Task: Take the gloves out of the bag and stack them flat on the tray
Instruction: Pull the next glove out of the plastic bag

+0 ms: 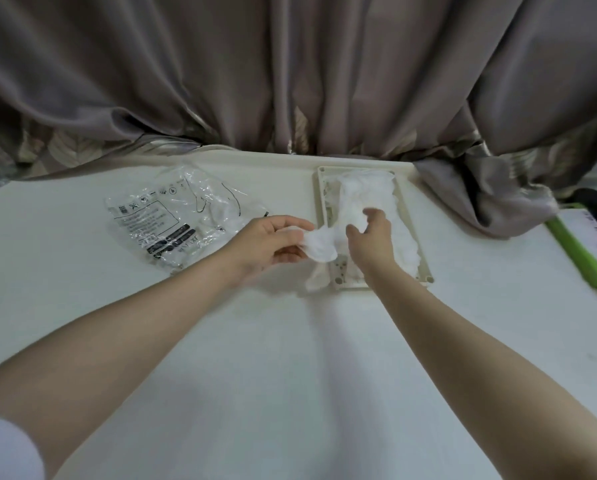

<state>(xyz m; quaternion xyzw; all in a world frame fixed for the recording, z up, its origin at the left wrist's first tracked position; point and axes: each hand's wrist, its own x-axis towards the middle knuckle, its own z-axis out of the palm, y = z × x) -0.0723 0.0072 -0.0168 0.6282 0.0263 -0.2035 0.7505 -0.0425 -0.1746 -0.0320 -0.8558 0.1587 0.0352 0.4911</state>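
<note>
Glove hangs pinched between my left hand and right hand; I should stretch it flat, then lower it onto the tray stack.

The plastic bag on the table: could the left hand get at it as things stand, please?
Probably yes, once freed: the bag lies just beside the left hand with nothing between them, but that hand's grip is now on a glove.
</note>
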